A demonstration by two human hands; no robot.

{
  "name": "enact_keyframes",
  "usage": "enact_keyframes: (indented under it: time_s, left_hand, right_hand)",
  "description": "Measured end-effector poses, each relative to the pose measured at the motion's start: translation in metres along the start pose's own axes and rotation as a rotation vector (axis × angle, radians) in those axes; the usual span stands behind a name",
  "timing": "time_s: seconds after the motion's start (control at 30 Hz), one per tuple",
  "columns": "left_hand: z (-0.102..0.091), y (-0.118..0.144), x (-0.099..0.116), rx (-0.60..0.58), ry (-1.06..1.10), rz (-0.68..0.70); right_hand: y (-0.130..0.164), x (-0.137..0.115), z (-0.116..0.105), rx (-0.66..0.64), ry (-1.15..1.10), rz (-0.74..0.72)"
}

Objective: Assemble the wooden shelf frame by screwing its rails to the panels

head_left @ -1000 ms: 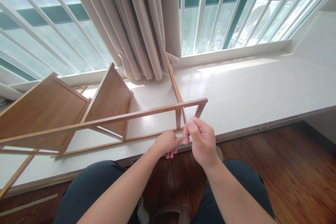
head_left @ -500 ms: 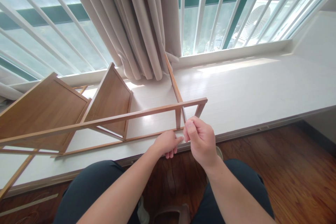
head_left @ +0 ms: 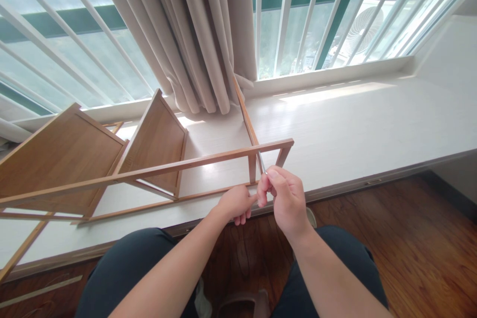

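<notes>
A brown wooden shelf frame (head_left: 201, 160) lies on its side on the white window ledge (head_left: 335, 129). My right hand (head_left: 288, 198) pinches a thin metal rod (head_left: 263, 163) between thumb and fingertips. The rod points up and away, toward the joint where a crossbar (head_left: 246, 117) meets the frame's upper rail; its tip is hard to make out. Close by on the left, my left hand (head_left: 238, 202) rests at the lower rail by the ledge's front edge. Its fingers are curled downward with the thumb toward the right hand, and what they grip is hidden.
Two wooden panels (head_left: 152, 146) stand tilted within the frame at left. A beige curtain (head_left: 197, 35) hangs down behind it, touching the crossbar's far end. Barred windows line the back. My knees (head_left: 126, 268) are against the ledge front, above a dark wood floor (head_left: 410, 238).
My right hand's fingers have shifted and turned slightly, so more of the metal rod shows. My left hand and the wooden frame stay almost where they were.
</notes>
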State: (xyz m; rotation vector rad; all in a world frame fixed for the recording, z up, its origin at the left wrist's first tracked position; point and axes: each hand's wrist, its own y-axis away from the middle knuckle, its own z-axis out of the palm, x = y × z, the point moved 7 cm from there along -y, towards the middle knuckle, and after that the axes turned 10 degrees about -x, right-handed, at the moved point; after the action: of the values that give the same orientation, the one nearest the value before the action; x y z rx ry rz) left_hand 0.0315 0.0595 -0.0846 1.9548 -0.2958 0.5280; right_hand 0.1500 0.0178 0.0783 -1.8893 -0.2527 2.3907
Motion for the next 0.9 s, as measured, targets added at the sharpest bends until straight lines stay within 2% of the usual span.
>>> enact_keyframes:
  time_s: [0.27, 0.9]
  left_hand:
    - [-0.001, 0.004, 0.002, 0.017, 0.016, 0.025]
    - [-0.004, 0.013, 0.008, 0.04, 0.018, 0.046]
  right_hand:
    - [0.002, -0.009, -0.003, 0.046, 0.197, -0.054]
    - [0.002, -0.011, -0.004, 0.021, 0.316, -0.107]
